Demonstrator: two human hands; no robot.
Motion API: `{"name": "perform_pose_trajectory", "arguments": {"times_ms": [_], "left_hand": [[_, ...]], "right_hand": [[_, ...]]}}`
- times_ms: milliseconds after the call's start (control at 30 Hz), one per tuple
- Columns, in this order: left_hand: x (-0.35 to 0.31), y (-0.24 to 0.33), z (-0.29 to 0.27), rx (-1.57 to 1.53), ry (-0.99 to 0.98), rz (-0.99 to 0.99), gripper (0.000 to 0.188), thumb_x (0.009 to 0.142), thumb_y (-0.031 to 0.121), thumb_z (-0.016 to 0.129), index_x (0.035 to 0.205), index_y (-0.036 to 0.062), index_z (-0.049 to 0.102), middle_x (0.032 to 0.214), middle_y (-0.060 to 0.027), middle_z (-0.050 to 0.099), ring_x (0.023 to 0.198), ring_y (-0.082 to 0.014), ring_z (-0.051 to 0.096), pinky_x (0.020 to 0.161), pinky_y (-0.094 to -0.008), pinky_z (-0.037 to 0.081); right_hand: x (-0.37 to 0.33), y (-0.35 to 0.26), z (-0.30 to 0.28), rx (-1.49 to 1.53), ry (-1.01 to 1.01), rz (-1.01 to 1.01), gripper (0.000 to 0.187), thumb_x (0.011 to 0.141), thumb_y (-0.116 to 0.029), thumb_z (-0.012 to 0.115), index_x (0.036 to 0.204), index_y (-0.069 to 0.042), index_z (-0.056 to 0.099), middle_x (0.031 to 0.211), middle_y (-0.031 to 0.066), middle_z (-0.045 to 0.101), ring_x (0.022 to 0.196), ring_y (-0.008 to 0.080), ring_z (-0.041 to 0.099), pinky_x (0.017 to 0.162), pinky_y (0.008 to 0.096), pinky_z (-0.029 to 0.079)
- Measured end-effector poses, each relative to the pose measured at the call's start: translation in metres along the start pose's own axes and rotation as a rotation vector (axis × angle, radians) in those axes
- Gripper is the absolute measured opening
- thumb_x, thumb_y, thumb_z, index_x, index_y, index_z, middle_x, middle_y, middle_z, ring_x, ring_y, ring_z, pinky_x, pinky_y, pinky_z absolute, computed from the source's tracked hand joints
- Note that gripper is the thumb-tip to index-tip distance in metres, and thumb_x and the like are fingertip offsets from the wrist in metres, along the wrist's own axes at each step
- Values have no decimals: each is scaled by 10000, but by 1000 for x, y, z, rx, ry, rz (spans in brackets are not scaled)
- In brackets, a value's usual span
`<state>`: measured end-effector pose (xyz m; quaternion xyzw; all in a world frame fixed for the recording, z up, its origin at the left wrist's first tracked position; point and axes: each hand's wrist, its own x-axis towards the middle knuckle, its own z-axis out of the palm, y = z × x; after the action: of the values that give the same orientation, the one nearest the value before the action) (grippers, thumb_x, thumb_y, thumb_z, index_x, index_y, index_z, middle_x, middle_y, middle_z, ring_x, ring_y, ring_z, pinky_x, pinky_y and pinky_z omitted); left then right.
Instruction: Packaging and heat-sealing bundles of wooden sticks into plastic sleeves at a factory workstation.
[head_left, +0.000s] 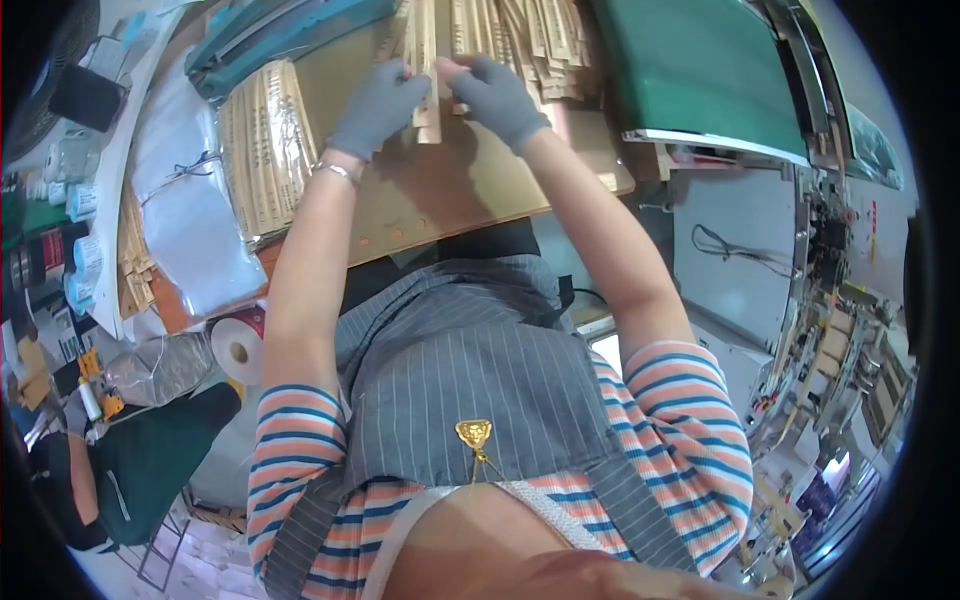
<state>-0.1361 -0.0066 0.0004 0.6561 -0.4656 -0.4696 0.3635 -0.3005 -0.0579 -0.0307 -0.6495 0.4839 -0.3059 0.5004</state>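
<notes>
Both my hands wear grey gloves with bare fingertips and meet at the far side of the table. My left hand [385, 108] is closed on a narrow tan printed paper packet [428, 125], whose lower end points toward me. From the other side, my right hand [500, 98] pinches at the same packet with thumb and curled fingers; its exact grip is partly hidden. Beyond the hands lies a loose heap of similar packets [540, 45]. To the left, a clear bag of packets [270, 135] lies with its contents lined up side by side.
The brown tabletop [430, 205] has a teal metal machine [285, 45] at its far left. Clear plastic bags [190, 200] lie on the left edge. A green-topped surface [700, 75] stands right. A tape roll [238, 350] sits lower left, near another person's dark green garment [150, 470].
</notes>
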Motion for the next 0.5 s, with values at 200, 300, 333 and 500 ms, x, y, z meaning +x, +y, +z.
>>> {"name": "perform_pose_trajectory", "arguments": {"times_ms": [200,300,333,500], "left_hand": [[-13,-9,10,-393,-11,96,264,772,199,656,886,-32,599,803,-60,632,766,-113,587,687,-259,466],[-13,-20,4,-295,24,124,267,773,204,673,884,-28,601,799,-52,634,727,-107,582,650,-257,473],[-13,-22,2,-300,20,124,267,773,204,673,884,-28,601,799,-52,634,727,-107,582,650,-257,473],[-8,-30,-22,-239,139,12,228,809,254,631,801,28,604,668,12,569,553,-72,517,514,-216,401]], "right_hand": [[9,-36,7,321,6,177,338,818,-294,627,862,39,584,757,120,627,638,143,599,558,260,482],[7,-27,3,46,216,2,300,849,-277,572,908,16,592,813,146,633,756,216,608,681,330,482],[5,-20,0,-92,320,-85,286,865,-269,545,932,5,596,841,160,636,815,252,613,742,365,482],[-21,58,-58,-679,673,202,372,867,-292,471,1120,-31,549,1095,191,570,1020,342,534,864,405,434]]}}
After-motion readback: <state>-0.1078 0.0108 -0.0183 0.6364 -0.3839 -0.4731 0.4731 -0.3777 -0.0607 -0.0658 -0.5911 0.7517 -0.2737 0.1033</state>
